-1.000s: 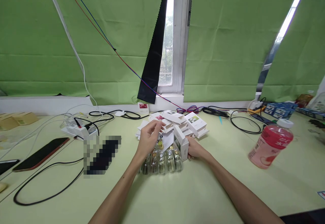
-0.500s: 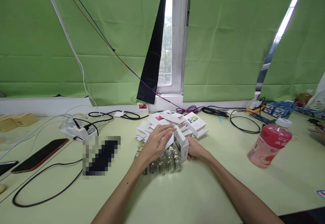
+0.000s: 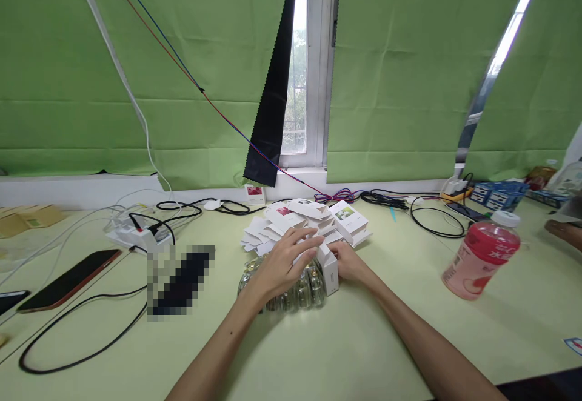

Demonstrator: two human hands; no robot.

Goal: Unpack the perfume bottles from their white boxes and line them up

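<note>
In the head view, my right hand (image 3: 348, 261) grips a small white box (image 3: 328, 268) from its right side. The box stands upright on the table. My left hand (image 3: 286, 261) reaches over a cluster of small clear glass bottles (image 3: 291, 297), fingers apart and curved, with its fingertips at the upper left of that box. Whether they touch it I cannot tell. Several bottles are hidden under my left hand. Right behind my hands lies a pile of white boxes (image 3: 349, 220), some with pink or green pictures; many look flat or with loose flaps.
A pink drink bottle (image 3: 482, 255) stands at the right. At the left lie a dark phone (image 3: 68, 280), a pixelated dark object (image 3: 182, 283) and a power strip (image 3: 140, 235) with cables. More cables (image 3: 386, 200) run along the wall. Part of another person's hand (image 3: 564, 234) shows at the far right.
My left fingers have moved slightly right, over the top of the white box. The box has turned a little in my right hand. The other person's hand at far right has shifted.
</note>
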